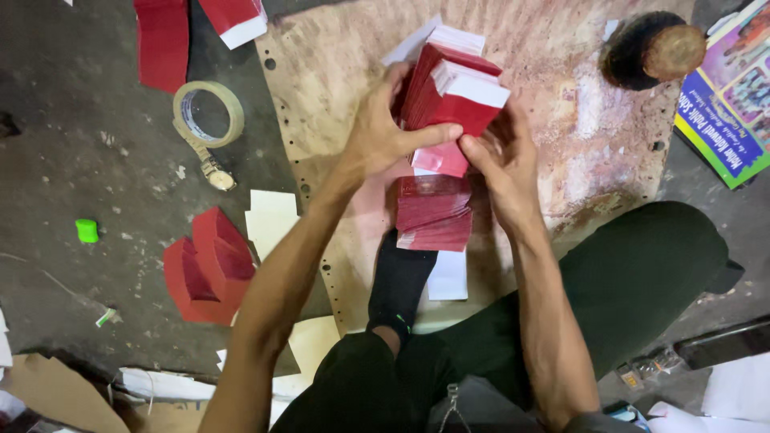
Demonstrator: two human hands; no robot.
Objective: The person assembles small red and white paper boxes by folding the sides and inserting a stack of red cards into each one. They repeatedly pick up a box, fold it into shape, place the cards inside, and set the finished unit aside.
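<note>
Left hand (pixel 383 136) wrapped round the left side of a thick stack of red cards (pixel 449 96), thumb stretched across its lower front edge; right hand (pixel 504 156) closed against the right lower corner, fingertips pinching a single red piece (pixel 439 159) hanging just below the stack; stack tilted, white edges showing on top, held above a worn wooden board (pixel 561 120) on the floor.

Directly below the hands, a second bundle of red cards (pixel 433 212) lying flat on the board, glossy, with a white slip (pixel 449 277) under its near end; a foot in a black sock (pixel 399 281) resting just beside it.

Left of the board, on dark concrete: a roll of clear tape (pixel 208 114) touching a wristwatch (pixel 210 164); a folded red pile (pixel 207 266) next to cream sheets (pixel 273 220); a small green cap (pixel 87 231) well apart; more red sheets (pixel 163 40) at the top edge.

Upper right: a round dark-rimmed wooden block (pixel 654 50) on the board's corner; beside it a printed booklet (pixel 726 108), blue, green and yellow, partly out of view; writing not told.

Dark trousers (pixel 642 273) filling the lower right, hiding the floor there; cardboard scraps (pixel 60 393) at lower left.
</note>
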